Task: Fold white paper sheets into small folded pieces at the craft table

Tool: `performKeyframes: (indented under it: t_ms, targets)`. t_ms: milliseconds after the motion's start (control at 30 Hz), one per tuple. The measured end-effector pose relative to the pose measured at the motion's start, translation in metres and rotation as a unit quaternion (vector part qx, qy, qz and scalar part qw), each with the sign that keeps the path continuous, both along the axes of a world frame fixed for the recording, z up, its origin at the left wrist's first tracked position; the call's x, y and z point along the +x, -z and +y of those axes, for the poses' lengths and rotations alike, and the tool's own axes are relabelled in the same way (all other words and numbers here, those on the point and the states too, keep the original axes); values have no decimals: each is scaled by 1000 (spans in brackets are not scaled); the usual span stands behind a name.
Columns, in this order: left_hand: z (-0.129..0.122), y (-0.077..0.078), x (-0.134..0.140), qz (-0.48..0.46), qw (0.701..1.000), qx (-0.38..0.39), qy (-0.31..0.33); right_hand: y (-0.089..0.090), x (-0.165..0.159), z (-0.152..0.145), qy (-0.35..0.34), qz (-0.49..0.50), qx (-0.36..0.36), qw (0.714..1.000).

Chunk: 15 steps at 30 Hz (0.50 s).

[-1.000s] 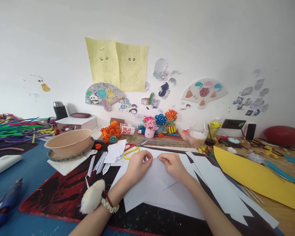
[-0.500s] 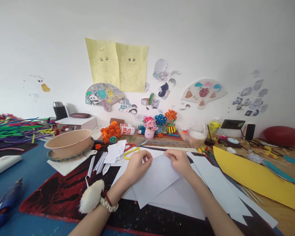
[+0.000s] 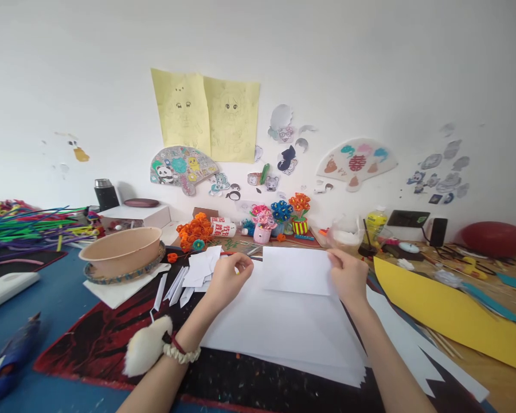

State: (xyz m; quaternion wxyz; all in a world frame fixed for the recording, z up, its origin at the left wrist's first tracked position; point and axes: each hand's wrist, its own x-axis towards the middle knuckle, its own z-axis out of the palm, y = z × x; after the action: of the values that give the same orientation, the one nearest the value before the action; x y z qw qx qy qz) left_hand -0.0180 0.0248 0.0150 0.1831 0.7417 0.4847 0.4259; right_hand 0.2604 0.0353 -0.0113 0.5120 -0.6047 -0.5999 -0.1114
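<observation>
A small white paper rectangle (image 3: 296,272) is held up by its right edge between the thumb and fingers of my right hand (image 3: 348,279). To its left, my left hand (image 3: 232,281) is curled with thumb and fingertips together, a short gap away from the paper's left edge, and nothing shows in it. Below both hands lies a stack of larger white sheets (image 3: 284,332) on a black and red mat (image 3: 94,338). Close behind my left wrist are small cut paper pieces (image 3: 200,269) and narrow folded paper strips (image 3: 176,285).
To the left stand a beige bowl (image 3: 120,249) and a blue-handled tool (image 3: 11,355). Pipe-cleaner flowers (image 3: 263,221) line the back by the wall. On the right lie more cut white sheets (image 3: 406,338), yellow card (image 3: 447,310) and a drink bottle (image 3: 375,223).
The small paper has turned from slanted to level and moved up and right. My left hand has let go of it and shifted left; my right hand has moved right with the paper.
</observation>
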Motion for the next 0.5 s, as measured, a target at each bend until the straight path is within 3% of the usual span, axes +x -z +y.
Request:
performKeyframes:
  t_ms: [133,300,400,500]
  targets:
    - [-8,-7,2,34,993,95,-53,1,-21,-2,-112,-25,15,993]
    - [-22,-8,15,168,975,148,-2,-6,-48,-14,-263,-72,-9,962]
    - [-24,-6,20,181,977,105,50,-11,-56,-19,-286,-48,-8,957]
    - [-21,-4,20,104,992,43,54,-11,-58,-15,-245,26,18,969]
